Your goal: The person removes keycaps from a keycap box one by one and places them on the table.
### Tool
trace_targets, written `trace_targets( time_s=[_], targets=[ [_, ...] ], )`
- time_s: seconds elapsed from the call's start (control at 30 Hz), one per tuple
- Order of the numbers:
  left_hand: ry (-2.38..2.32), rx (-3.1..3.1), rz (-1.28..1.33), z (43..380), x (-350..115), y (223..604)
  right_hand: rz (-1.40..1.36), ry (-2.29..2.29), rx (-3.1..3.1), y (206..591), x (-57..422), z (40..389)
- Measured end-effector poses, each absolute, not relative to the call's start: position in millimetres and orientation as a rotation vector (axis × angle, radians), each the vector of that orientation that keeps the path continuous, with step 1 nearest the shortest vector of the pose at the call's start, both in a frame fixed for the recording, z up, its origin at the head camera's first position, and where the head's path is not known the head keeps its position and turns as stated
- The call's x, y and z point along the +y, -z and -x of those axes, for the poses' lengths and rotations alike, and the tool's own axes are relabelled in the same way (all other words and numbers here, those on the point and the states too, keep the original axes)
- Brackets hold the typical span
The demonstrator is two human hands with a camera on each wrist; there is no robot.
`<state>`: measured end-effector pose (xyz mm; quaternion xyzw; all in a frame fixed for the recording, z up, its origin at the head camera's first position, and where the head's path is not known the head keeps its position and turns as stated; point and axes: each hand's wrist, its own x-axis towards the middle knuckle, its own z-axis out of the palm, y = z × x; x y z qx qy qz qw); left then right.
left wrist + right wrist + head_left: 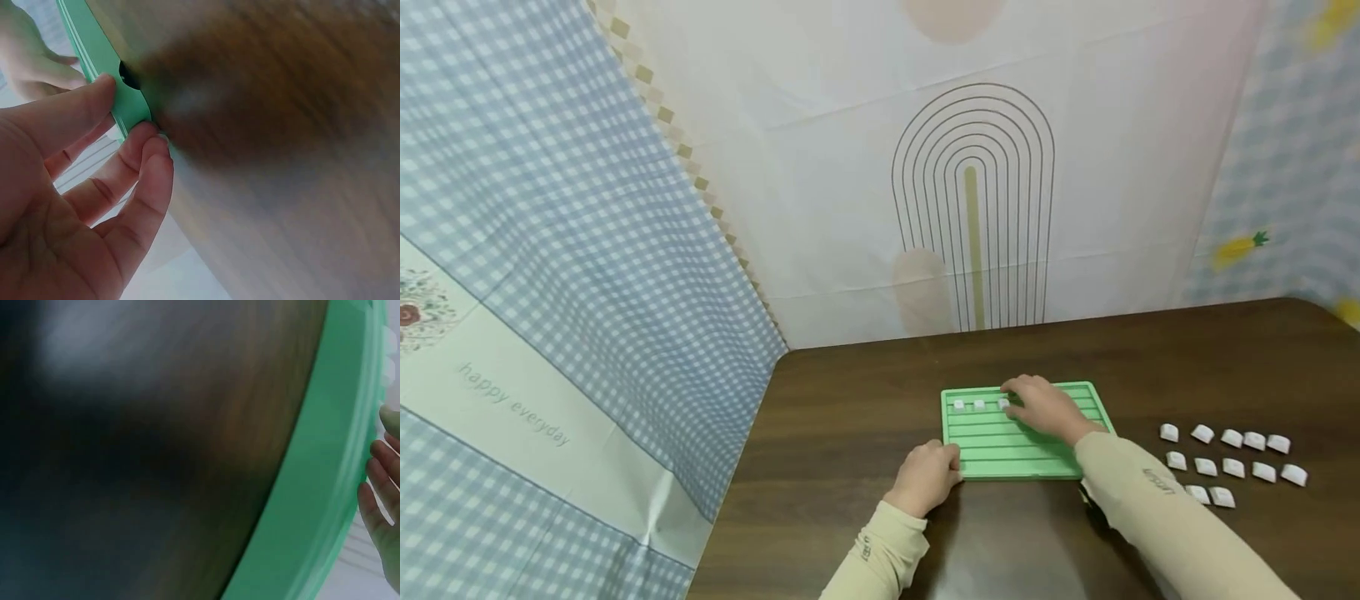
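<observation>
A light green tray (pixel 1022 453) with raised ridges across it lies on the table. My left hand (pixel 925 477) grips its front left corner, the thumb on one face and curled fingers at the edge, as the left wrist view shows. Along the far ridge sit a white keycap (pixel 958 406) at the left and a second keycap (pixel 979 405) beside it. My right hand (pixel 1047 408) reaches over the tray and pinches a third white keycap (pixel 1003 403) at the same ridge, between thumb and index finger. In the right wrist view only the fingers (pixel 386 478) show, beyond the tray's side.
Several loose white keycaps (pixel 1232 467) lie in rough rows on the brown table (pixel 850 417), right of the tray and beside my right forearm. Patterned cloth (pixel 827 208) hangs behind the table's far edge, and blue checked cloth (pixel 587 208) hangs at the left.
</observation>
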<state>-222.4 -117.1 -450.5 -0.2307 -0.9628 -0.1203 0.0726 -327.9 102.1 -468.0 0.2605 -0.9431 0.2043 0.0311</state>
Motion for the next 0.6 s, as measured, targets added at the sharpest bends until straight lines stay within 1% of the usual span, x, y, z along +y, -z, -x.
trace_targets(
  time_s=[0.13,0.4,0.5,0.6],
  targets=[
    [0.324,-2.876,0.697,220.7,-115.9,453.0,-0.800,-0.546,-2.871,473.9,91.9,328.3],
    [0.304,-2.861,0.703,221.6,-115.4,454.7,-0.760,-0.461,-2.866,467.4,87.3,324.4],
    [0.304,-2.868,0.704,223.0,-115.9,453.2,-0.752,-0.494,-2.826,458.6,86.3,321.0],
    [0.308,-2.880,0.691,224.8,-114.5,451.4,-0.786,-0.526,-2.733,439.5,96.2,311.0]
  ],
)
